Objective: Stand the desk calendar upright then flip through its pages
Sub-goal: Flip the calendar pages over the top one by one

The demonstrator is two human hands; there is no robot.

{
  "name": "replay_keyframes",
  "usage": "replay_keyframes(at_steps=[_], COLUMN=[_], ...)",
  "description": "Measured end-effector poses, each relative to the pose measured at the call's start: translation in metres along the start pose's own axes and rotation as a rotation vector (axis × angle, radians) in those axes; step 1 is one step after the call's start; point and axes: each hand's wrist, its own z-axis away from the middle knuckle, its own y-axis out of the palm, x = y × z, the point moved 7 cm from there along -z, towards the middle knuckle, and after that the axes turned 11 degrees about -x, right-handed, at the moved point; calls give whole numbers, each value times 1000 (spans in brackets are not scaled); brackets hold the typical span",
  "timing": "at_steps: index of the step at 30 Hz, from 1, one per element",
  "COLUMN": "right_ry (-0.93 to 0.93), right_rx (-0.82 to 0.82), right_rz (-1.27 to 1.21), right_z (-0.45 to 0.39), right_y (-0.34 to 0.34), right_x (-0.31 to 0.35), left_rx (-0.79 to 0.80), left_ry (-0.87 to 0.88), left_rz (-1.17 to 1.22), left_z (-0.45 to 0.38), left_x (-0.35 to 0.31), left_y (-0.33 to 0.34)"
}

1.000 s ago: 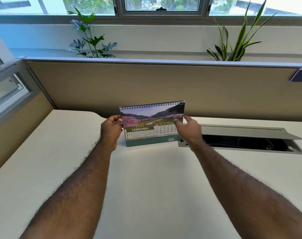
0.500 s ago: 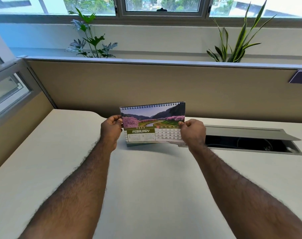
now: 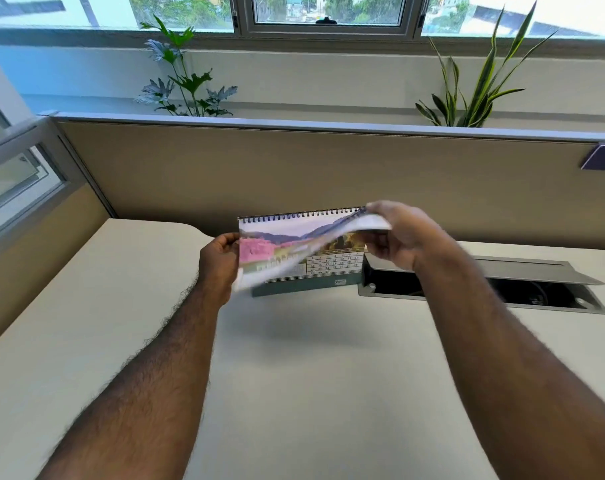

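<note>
Calendar [image 3: 328,268] upright on bench [image 3: 294,375], near rear partition. Left hand [image 3: 219,263] pinches its left edge, likely to steady the stand. Right hand [image 3: 403,233] closed on the lifted page [image 3: 277,261], curling it up toward the spiral.

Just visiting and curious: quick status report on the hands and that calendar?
Left hand steadies desk calendar at its left edge. Right hand lifts the top page, mid-flip. Calendar upright on desk. Nothing in the way.
</note>
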Motion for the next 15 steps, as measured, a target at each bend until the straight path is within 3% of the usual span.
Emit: replay_keyframes(at_steps=[2,5,7,12,15], right_ry=[80,21,-75,-492,-527], right_rx=[181,273,238,117,61], right_rz=[-291,-394,-270,360,636], right_z=[2,-2,-3,6,-3], right_y=[9,18,25,41,44], right_x=[9,25,31,35,22], left_rx=[20,-1,-2,-12,-18], left_ry=[-1,-8,-9,-13,-11], left_rz=[31,-20,-47,-28,-20], left_z=[1,0,-2,-3,-4], left_x=[-1,1,3,4,5], left_y=[-1,-2,-2,-2,-2])
